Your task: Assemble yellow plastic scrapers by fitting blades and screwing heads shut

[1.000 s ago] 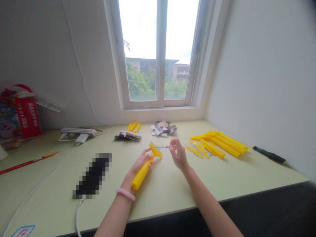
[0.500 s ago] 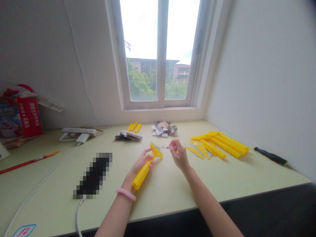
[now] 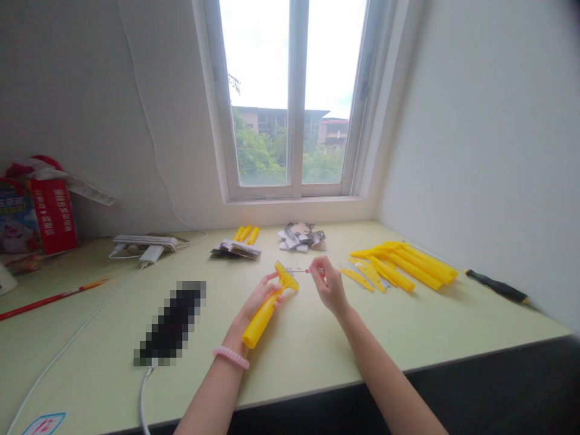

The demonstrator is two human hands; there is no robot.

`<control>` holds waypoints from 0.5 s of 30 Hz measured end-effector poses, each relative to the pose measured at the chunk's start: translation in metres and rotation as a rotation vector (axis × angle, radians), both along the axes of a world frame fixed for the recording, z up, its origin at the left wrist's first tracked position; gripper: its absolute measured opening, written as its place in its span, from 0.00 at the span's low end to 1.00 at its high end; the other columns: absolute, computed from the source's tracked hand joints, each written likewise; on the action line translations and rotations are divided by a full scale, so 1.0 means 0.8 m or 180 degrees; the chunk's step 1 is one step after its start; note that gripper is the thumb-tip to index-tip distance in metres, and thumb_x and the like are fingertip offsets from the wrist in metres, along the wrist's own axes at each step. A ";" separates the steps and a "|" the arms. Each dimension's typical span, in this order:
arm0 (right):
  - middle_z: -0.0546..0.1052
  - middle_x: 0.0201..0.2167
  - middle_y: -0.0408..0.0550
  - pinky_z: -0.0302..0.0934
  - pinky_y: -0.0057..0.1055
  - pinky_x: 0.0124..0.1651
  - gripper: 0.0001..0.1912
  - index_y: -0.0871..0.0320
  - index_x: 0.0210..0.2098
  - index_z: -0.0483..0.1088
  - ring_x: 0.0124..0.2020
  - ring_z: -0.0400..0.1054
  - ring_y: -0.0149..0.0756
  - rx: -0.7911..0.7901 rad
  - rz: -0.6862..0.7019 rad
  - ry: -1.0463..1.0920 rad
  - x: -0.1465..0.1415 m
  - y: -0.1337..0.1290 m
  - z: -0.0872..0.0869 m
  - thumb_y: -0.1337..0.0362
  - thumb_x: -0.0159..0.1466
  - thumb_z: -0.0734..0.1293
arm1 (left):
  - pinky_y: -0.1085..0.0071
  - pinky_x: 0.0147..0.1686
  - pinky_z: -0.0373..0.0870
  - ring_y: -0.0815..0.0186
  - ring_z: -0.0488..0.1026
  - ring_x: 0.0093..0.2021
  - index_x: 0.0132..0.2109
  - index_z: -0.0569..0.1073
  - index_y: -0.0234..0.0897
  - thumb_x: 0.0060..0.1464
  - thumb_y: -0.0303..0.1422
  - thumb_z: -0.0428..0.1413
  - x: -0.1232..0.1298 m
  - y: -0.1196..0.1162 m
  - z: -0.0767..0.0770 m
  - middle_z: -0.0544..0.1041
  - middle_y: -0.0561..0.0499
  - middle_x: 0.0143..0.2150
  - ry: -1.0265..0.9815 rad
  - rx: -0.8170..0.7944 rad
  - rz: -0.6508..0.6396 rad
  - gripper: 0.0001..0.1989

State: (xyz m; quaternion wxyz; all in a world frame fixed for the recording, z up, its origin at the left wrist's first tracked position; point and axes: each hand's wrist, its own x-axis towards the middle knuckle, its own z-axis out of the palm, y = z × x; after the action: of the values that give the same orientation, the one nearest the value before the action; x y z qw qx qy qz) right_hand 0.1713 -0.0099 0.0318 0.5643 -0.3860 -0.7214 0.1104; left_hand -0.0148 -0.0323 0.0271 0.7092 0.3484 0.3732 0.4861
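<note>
My left hand (image 3: 260, 298) is closed around a yellow scraper (image 3: 259, 320), whose wide head points up and away from me and whose round handle end lies over my wrist. My right hand (image 3: 327, 283) pinches a small screwdriver (image 3: 308, 270) with a thin metal shaft and a reddish handle. The shaft points left towards the scraper head; whether its tip touches is too small to tell. Small metal bits (image 3: 290, 270) lie on the table just behind the scraper head.
Yellow scraper parts (image 3: 408, 266) lie on the table (image 3: 308, 344) at right, beside a black-handled screwdriver (image 3: 496, 286). Behind are yellow handles (image 3: 247, 234) and card piles (image 3: 301, 236). At left are a blurred-out dark object (image 3: 172, 323), a power strip (image 3: 145, 242) and a red stick (image 3: 49, 299).
The shaft of the small screwdriver has shifted slightly right, away from the scraper head. My left hand and the scraper are nearly unmoved.
</note>
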 end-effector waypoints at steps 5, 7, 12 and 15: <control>0.69 0.25 0.42 0.60 0.27 0.31 0.04 0.56 0.32 0.61 0.27 0.66 0.31 -0.0004 -0.0030 0.0137 -0.002 -0.002 0.001 0.63 0.62 0.58 | 0.85 0.14 0.56 0.78 0.64 0.19 0.55 0.56 0.38 0.47 0.22 0.51 0.000 -0.001 0.001 0.70 0.49 0.33 -0.0116 -0.0047 -0.0006 0.27; 0.70 0.26 0.43 0.60 0.28 0.33 0.06 0.57 0.33 0.62 0.29 0.66 0.32 0.0054 -0.0251 0.0347 0.001 0.000 0.003 0.62 0.62 0.57 | 0.85 0.15 0.56 0.79 0.64 0.19 0.55 0.55 0.40 0.48 0.22 0.51 0.000 -0.001 0.002 0.70 0.49 0.34 -0.0321 -0.0079 -0.0020 0.27; 0.73 0.32 0.51 0.59 0.34 0.40 0.14 0.60 0.36 0.69 0.36 0.65 0.38 0.0111 -0.1408 0.0394 0.020 0.023 -0.008 0.61 0.62 0.55 | 0.86 0.17 0.60 0.80 0.64 0.19 0.56 0.54 0.44 0.50 0.23 0.51 -0.006 0.002 0.005 0.70 0.49 0.37 -0.0793 0.0033 0.0440 0.28; 0.72 0.30 0.54 0.58 0.36 0.39 0.14 0.60 0.33 0.73 0.35 0.64 0.40 -0.0264 -0.1872 -0.0342 0.032 0.038 -0.027 0.64 0.60 0.57 | 0.86 0.17 0.61 0.80 0.64 0.20 0.57 0.54 0.46 0.50 0.22 0.50 -0.009 0.004 0.005 0.70 0.49 0.37 -0.0940 0.0099 0.0676 0.29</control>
State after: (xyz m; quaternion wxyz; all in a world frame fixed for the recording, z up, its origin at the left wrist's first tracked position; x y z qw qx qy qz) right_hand 0.1972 0.0205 0.0106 0.5169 -0.6063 -0.6023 -0.0490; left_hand -0.0222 -0.0289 0.0308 0.6956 0.2428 0.2922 0.6098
